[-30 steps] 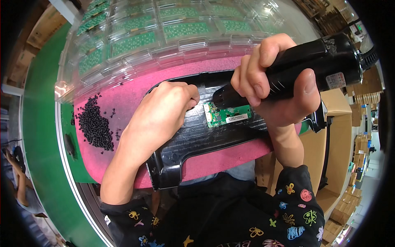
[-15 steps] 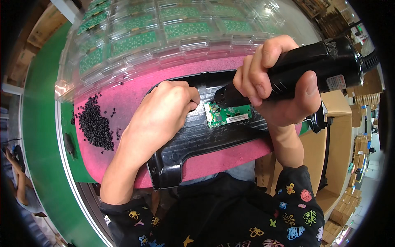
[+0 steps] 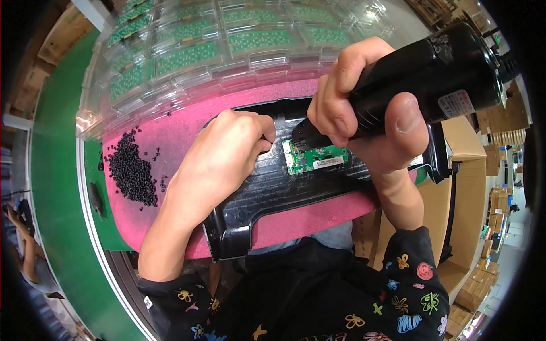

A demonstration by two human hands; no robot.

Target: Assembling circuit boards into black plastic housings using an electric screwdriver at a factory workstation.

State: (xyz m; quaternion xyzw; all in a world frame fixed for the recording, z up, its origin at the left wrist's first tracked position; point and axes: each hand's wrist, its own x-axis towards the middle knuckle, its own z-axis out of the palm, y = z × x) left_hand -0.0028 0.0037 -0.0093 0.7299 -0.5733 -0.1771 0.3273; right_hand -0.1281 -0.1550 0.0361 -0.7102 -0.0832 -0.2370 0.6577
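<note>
1. Nearest the camera, the person's dark sleeves with small coloured flower and butterfly prints rise from the lower edge, and both bare forearms reach up over the bench.
2. The black plastic housing [image 3: 273,193] lies across the pink foam mat [image 3: 170,142], its ribbed inner side up and one corner bracket hanging over the near edge of the mat.
3. The left hand [image 3: 219,156] rests knuckles-up on the housing, fingers curled down against the plastic just left of the board; whether they pinch anything cannot be told.
4. A small green circuit board [image 3: 315,157] sits in the housing between the two hands, with a white label on it.
5. The right hand [image 3: 369,113] is wrapped tight around a black electric screwdriver [image 3: 432,74], thumb along the near side; the tool's nose points down at the board's upper left corner.
6. To the left on the mat lies a heap of small black screws [image 3: 131,170], a few scattered beside it.
7. Farther back, clear plastic trays [image 3: 227,51] hold rows of green boards.
8. Cardboard boxes [image 3: 478,176] stand at the right.
</note>
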